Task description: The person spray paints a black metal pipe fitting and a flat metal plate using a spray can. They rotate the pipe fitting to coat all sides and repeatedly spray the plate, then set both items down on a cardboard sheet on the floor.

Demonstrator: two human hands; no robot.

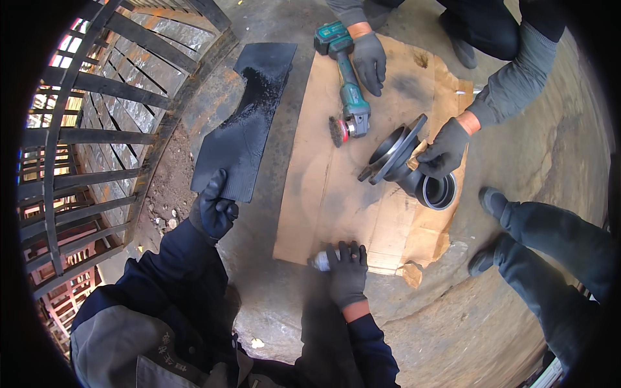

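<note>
My left hand [216, 210], in a dark glove, pinches the lower edge of a black sheet [236, 145]. The sheet looks like cardboard with a wet, glossy black patch and a curved notch in its left side. At the near edge of the brown cardboard [323, 213], my gloved right hand [348, 275] is closed around a silver can [320, 260]. Only one end of the can shows; my fingers and palm hide the rest. Further off on the cardboard rests a black flanged pipe fitting [404, 161], its round opening facing up.
A co-worker's gloved hand [443, 150] touches the fitting, and their other hand [370, 64] hangs beside a teal angle grinder [352, 97] with a wire brush. Another person's legs [550, 239] are at right. A metal rack [97, 136] stands along the left.
</note>
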